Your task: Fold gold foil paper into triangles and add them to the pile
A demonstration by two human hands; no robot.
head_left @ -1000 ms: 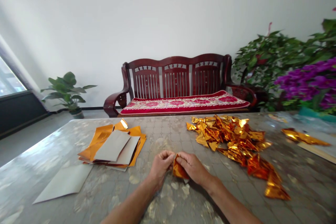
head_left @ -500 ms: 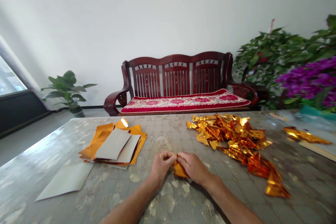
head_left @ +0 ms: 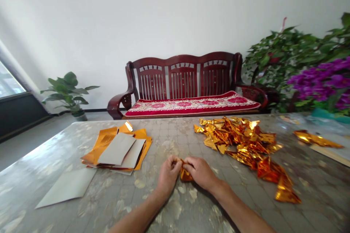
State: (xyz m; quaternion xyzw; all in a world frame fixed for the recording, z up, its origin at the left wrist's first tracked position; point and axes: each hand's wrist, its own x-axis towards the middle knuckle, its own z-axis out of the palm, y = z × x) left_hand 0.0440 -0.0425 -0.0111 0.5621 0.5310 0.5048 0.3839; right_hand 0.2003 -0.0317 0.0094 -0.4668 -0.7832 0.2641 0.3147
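Between my two hands is a small piece of gold foil paper (head_left: pixel 186 175), partly folded and half hidden by my fingers. My left hand (head_left: pixel 168 171) pinches its upper left edge between thumb and fingertips. From the other side my right hand (head_left: pixel 199 170) grips it with bent fingers, the thumb lying along the top. To the left lies a loose stack of foil paper sheets (head_left: pixel 117 149), some orange-gold, some showing pale backs. A single pale sheet (head_left: pixel 67 188) rests nearer me. On the right is a heap of folded shiny gold foil pieces (head_left: pixel 240 138).
All this lies on a patterned grey table (head_left: pixel 164 131). At its right edge are another gold piece (head_left: pixel 317 139), clear plastic (head_left: pixel 290 121) and purple flowers (head_left: pixel 325 80). A dark red wooden bench (head_left: pixel 183 76) stands behind, with a potted plant (head_left: pixel 68 93) to its left.
My hands have drawn slightly closer together, and the foil paper between them is folded smaller, with its lower right part now tucked in. The stack and the heap look the same.
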